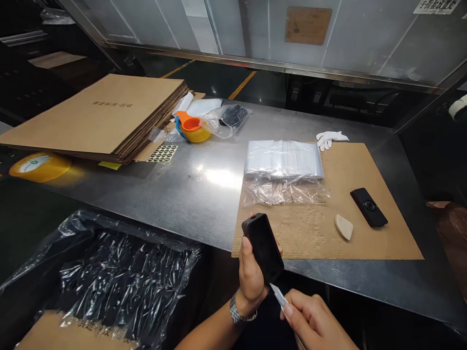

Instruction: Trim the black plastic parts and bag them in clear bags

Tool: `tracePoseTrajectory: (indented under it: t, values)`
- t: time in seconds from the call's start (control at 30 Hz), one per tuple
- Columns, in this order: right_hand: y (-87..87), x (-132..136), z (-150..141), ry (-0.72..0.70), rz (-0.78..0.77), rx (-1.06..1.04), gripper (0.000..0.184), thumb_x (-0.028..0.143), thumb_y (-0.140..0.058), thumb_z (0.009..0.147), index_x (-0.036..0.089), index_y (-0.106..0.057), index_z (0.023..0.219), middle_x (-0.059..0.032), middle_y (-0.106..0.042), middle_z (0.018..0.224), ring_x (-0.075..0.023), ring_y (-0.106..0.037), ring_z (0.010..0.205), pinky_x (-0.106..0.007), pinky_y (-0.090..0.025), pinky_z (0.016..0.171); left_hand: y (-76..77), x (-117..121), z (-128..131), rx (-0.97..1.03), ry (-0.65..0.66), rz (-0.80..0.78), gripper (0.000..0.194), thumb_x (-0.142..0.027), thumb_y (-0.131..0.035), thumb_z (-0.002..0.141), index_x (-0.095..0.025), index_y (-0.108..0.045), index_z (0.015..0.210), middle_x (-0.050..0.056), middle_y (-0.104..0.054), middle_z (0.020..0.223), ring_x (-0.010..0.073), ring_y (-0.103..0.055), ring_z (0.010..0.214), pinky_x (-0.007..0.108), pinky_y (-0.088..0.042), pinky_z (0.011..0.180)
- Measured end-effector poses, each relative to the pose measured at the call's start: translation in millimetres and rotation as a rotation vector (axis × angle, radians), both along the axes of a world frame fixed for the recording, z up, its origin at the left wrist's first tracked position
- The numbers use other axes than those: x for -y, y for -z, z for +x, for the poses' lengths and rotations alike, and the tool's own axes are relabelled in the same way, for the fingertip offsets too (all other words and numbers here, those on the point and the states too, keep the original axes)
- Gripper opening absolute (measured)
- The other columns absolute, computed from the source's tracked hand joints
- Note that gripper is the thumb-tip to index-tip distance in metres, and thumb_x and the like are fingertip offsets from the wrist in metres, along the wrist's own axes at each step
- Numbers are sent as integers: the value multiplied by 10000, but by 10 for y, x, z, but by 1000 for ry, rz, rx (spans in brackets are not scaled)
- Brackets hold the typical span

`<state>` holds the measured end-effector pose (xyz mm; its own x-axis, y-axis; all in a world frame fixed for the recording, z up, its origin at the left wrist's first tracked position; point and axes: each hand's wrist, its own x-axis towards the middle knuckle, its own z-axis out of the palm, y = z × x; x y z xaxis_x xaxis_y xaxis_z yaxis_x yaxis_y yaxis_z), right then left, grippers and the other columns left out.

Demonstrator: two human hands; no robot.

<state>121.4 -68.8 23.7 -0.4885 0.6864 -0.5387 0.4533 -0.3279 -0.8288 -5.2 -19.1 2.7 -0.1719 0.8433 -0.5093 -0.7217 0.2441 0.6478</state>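
My left hand (pixel 251 274) is wrapped round a black, hollow, box-shaped case (pixel 263 245), its open side turned up toward me. A small opening shows in the case's top end. Between the fingers and thumb of my right hand (pixel 310 316) is a craft knife (pixel 280 297) with a pointed blade. The blade tip is close to the lower end of the case; whether it touches I cannot tell. On the cardboard sheet (pixel 302 238) beyond lie a black part with a round centre (pixel 369 208) and a beige wedge-shaped pad (pixel 344 227).
Clear plastic bags (pixel 282 159) lie stacked on the cardboard, with a white glove (pixel 331 138) behind. Flat cardboard (pixel 109 112) is piled at the left of the metal table (pixel 182 194), near orange and yellow cups (pixel 192 127) and a sticker sheet (pixel 163 153). Bagged black items (pixel 120 272) fill a lined box at lower left.
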Motion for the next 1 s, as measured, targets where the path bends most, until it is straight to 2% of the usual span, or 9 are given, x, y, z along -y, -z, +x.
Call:
tracePoseTrajectory:
  t: [0.17, 0.23, 0.3, 0.4, 0.47, 0.53, 0.63, 0.77, 1.0]
  values:
    - [33, -6, -2, 77, -88, -118, 489, 616, -334, 864, 171, -517, 773, 86, -336, 398, -75, -381, 363, -169, -277, 381, -12, -11, 24, -19, -90, 82, 521, -584, -445, 800, -164, -574, 1080, 38, -618, 705, 153, -576, 578, 248, -471, 522]
    - [48, 16, 12, 111, -73, -142, 463, 587, -321, 881, 175, -510, 784, 95, -319, 387, -75, -365, 337, -174, -273, 366, -32, -27, 33, -14, -145, 114, 502, -568, -429, 815, -199, -546, 1135, 26, -606, 720, 150, -569, 586, 245, -467, 529]
    - [53, 49, 26, 128, 106, -43, 387, 492, -325, 913, 182, -528, 801, 74, -375, 400, -87, -406, 347, -188, -297, 373, -56, -46, 38, 13, -204, 166, 475, -552, -415, 828, -277, -486, 1209, 4, -590, 744, 143, -558, 604, 243, -466, 556]
    - [63, 94, 21, 70, 633, 170, 232, 251, -373, 912, 169, -589, 939, 16, -537, 502, -112, -504, 407, -215, -340, 401, -85, -66, 37, 61, -283, 212, 459, -556, -427, 817, -372, -433, 1238, -15, -569, 767, 139, -542, 623, 248, -466, 595]
    - [80, 111, -4, -5, 1002, 258, 262, 132, -415, 868, 117, -588, 1065, -4, -584, 540, -121, -530, 411, -238, -357, 406, -97, -67, 33, 68, -321, 230, 444, -565, -452, 800, -403, -443, 1213, -19, -563, 780, 141, -535, 636, 253, -467, 612]
    - [99, 116, -36, -85, 1256, 359, 305, 78, -465, 829, 54, -583, 1110, 0, -568, 513, -120, -518, 391, -259, -353, 391, -109, -62, 29, 50, -349, 260, 420, -564, -464, 795, -431, -450, 1193, -25, -561, 795, 144, -535, 654, 258, -468, 627]
    - [105, 118, -72, -172, 1400, 508, 308, 56, -522, 798, 24, -604, 1093, 23, -509, 465, -107, -468, 362, -276, -308, 359, -132, -50, 24, 11, -389, 309, 429, -554, -466, 798, -430, -443, 1208, -19, -561, 797, 153, -538, 654, 262, -465, 622]
    - [77, 119, -100, -206, 1478, 589, 286, 56, -520, 810, 46, -627, 1075, 27, -482, 449, -99, -435, 356, -286, -265, 358, -158, -38, 25, -17, -423, 373, 432, -551, -498, 780, -431, -465, 1194, -10, -566, 788, 159, -537, 637, 263, -464, 604]
    - [37, 96, -163, -124, 1588, 662, 262, -2, -460, 804, 50, -660, 965, 53, -426, 436, -71, -397, 350, -263, -261, 379, -104, -83, 6, -97, -470, 493, 400, -573, -489, 754, -414, -531, 1118, -4, -581, 738, 163, -537, 577, 278, -478, 515]
